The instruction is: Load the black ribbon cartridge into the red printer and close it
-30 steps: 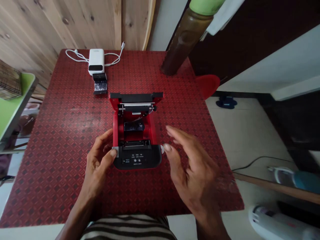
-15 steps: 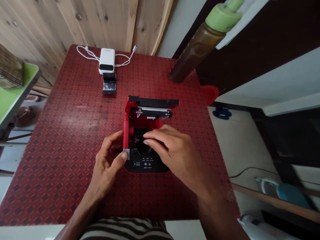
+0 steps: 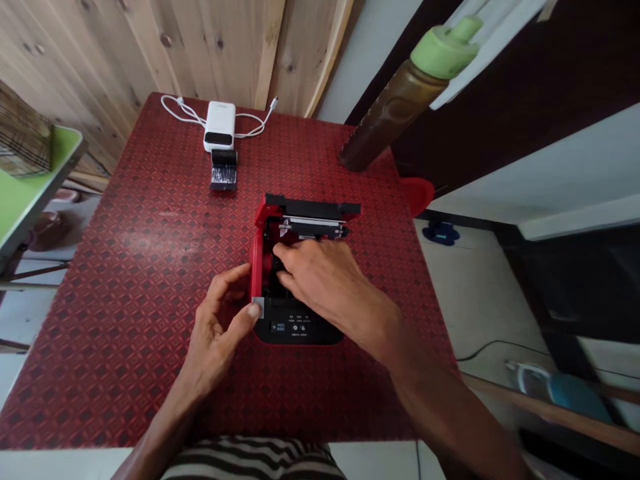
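A red and black label printer (image 3: 300, 327) sits on the table with its lid (image 3: 313, 210) raised. My left hand (image 3: 220, 327) grips its left front corner, thumb on top and fingers against the red side. My right hand (image 3: 325, 277) reaches down into the paper compartment from the right, thumb and fingers closed together around a dark, glossy roll. The hand covers most of that roll, so its exact position is hidden. Under the lid runs a roller bar (image 3: 315, 229).
A white power bank (image 3: 220, 123) with a white cable lies at the back left, a black strip roll (image 3: 223, 175) in front of it. Towards the back right stands a tall brown bottle (image 3: 385, 117) with a green cap. The table (image 3: 125, 300) has a red patterned cover.
My right hand has moved from beside the printer into its compartment, first pinching the black roll, then reaching deeper. My left hand keeps its hold. The view has shifted.
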Demonstrator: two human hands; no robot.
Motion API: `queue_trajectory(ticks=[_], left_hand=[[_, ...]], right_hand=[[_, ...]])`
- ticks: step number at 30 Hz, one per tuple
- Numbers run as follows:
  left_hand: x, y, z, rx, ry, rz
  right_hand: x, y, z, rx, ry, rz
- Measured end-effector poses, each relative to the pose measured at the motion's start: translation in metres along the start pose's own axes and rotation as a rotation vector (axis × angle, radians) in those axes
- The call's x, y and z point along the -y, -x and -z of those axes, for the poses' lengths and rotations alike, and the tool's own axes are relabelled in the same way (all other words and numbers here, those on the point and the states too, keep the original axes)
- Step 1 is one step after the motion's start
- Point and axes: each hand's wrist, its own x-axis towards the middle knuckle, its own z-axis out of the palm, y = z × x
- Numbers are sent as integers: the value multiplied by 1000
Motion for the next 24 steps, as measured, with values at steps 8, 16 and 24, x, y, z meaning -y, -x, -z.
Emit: queue_trajectory(ticks=[8,16,24], left_hand=[[2,0,1,4,-15,2],[6,0,2,-20,-32,-20],[4,1,2,-28,-79,-26]], right_hand=[[-24,70,16,-516,-312,-59],[-105,69,-40,-896,-727,-570],[-88,40,-91,-672,-692,-504]])
